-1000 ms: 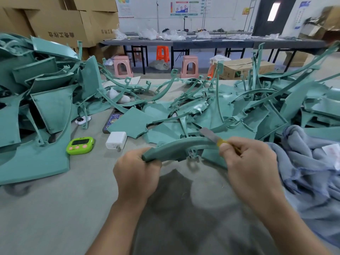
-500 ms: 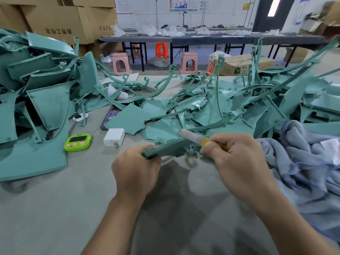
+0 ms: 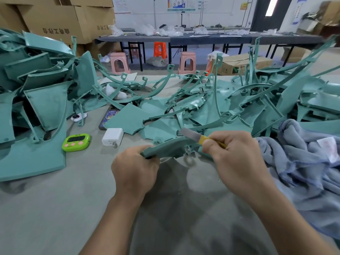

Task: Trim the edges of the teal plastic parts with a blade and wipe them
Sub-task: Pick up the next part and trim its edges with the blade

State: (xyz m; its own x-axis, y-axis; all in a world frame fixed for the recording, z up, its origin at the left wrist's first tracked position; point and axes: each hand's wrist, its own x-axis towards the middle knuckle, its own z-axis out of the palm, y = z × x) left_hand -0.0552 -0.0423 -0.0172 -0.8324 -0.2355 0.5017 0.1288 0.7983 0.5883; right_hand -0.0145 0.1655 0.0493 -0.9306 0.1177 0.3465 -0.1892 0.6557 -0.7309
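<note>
My left hand [image 3: 135, 172] grips the near end of a curved teal plastic part [image 3: 166, 149], held just above the grey table. My right hand [image 3: 237, 162] pinches a blade [image 3: 191, 135] with a yellow band, its steel tip lying on the part's upper edge. Heaps of teal plastic parts [image 3: 211, 111] cover the table behind and to both sides. A blue-grey cloth [image 3: 303, 162] lies bunched at the right, beside my right hand.
A green timer [image 3: 76, 142], a white charger [image 3: 112, 136] and a phone [image 3: 107, 118] lie on the table [image 3: 55, 208] left of my hands. A large teal pile [image 3: 33, 100] rises at the left. Cardboard boxes, stools and a long dark table stand beyond.
The blade slid left along the part's upper edge, then drew back a little to the right. My left hand kept its grip on the part throughout.
</note>
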